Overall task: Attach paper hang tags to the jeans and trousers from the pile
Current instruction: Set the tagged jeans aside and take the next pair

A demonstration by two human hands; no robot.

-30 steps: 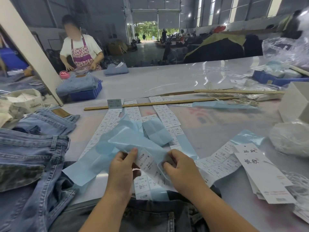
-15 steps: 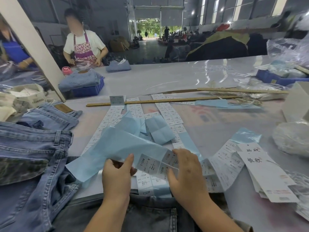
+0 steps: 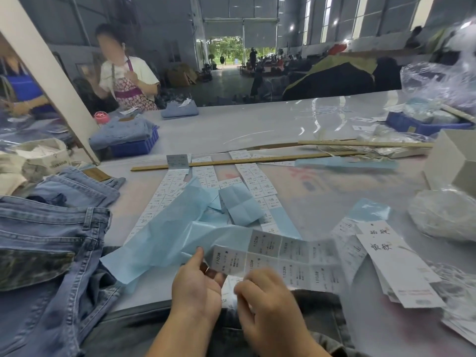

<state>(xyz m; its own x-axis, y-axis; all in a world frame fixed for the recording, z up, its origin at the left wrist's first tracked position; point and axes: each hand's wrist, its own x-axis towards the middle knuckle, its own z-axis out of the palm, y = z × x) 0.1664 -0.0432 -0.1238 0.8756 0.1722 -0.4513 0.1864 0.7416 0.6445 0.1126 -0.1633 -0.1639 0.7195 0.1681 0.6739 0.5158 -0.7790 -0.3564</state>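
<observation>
My left hand (image 3: 197, 284) pinches the left end of a white sticker strip (image 3: 279, 261) on light blue backing paper (image 3: 159, 240), thumb on top. My right hand (image 3: 268, 300) pinches the strip's lower edge just right of the left hand. The strip stretches out to the right above the table. Dark grey trousers (image 3: 144, 328) lie under both hands at the near edge. Blue jeans (image 3: 43, 256) are piled at the left. A stack of white paper hang tags (image 3: 396, 264) lies at the right.
More sticker strips (image 3: 203, 176) lie flat mid-table, with a wooden stick (image 3: 247, 161) across their far ends. A white box (image 3: 453, 161) and plastic bags (image 3: 448, 215) stand right. A blue crate of jeans (image 3: 134, 145) sits far left. A person in an apron stands across the table.
Both hands lifted the sticker strip and drew it out to the right, so more labels show. My right hand dropped from the strip's top to its lower edge.
</observation>
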